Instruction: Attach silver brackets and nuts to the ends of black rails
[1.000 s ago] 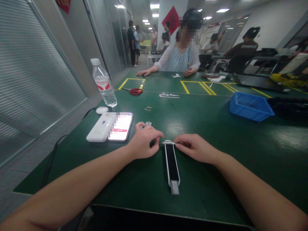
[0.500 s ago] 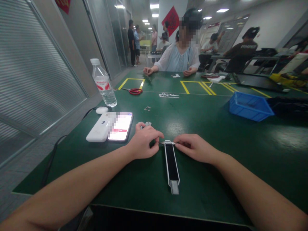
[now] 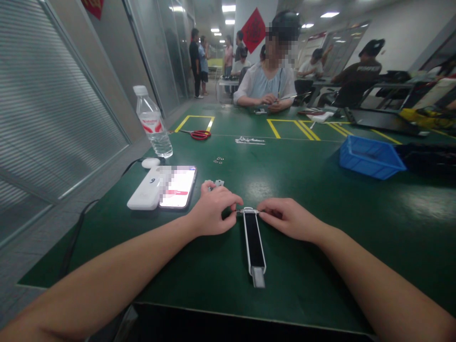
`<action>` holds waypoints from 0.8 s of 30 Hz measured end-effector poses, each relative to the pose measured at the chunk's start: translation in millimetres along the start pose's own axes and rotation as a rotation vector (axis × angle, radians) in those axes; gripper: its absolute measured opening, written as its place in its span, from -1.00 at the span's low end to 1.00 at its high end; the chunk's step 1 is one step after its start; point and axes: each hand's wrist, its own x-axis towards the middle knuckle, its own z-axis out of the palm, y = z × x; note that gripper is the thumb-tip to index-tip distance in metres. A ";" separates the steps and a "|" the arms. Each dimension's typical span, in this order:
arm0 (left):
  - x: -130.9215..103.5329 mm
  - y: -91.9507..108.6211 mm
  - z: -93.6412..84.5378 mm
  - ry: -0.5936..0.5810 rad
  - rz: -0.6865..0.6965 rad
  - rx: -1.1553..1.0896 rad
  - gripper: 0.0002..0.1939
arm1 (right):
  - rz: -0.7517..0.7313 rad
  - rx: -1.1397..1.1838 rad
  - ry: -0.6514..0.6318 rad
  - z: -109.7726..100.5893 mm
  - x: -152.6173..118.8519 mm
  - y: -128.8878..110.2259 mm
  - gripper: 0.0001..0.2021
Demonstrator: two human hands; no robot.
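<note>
A long narrow piece with a black face and white rim (image 3: 254,240) lies flat on the green table, its silver tab (image 3: 259,277) pointing toward me. Across its far end runs a thin metal rod (image 3: 248,211). My left hand (image 3: 215,211) is closed in a pinch at the rod's left end. From the other side, my right hand (image 3: 290,218) pinches the right end between thumb and fingers. The rod's tips are partly hidden by my fingertips. Just behind my left hand, a small grey metal part (image 3: 219,183) shows.
Left of my hands lie a phone (image 3: 178,187), a white power bank (image 3: 146,190) and a water bottle (image 3: 154,126). Farther off are small rings (image 3: 218,160), red-handled scissors (image 3: 200,135), white strips (image 3: 250,140) and a blue bin (image 3: 370,156). A person (image 3: 267,85) sits opposite.
My hands and the long piece have hardly moved. Across the table, the person's hands have come together and now hold a thin long item.
</note>
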 end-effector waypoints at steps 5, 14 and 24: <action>0.6 0.9 -1.0 -0.007 0.005 -0.010 -0.78 | -0.002 0.010 -0.003 0.8 -0.1 0.3 -0.82; 0.7 0.1 -0.3 -0.005 0.032 -0.049 -0.80 | -0.009 0.015 0.003 1.9 0.6 2.1 -0.82; 1.9 1.2 -1.8 -0.025 0.025 -0.037 -0.82 | -0.012 0.004 0.008 1.5 0.5 0.8 -0.83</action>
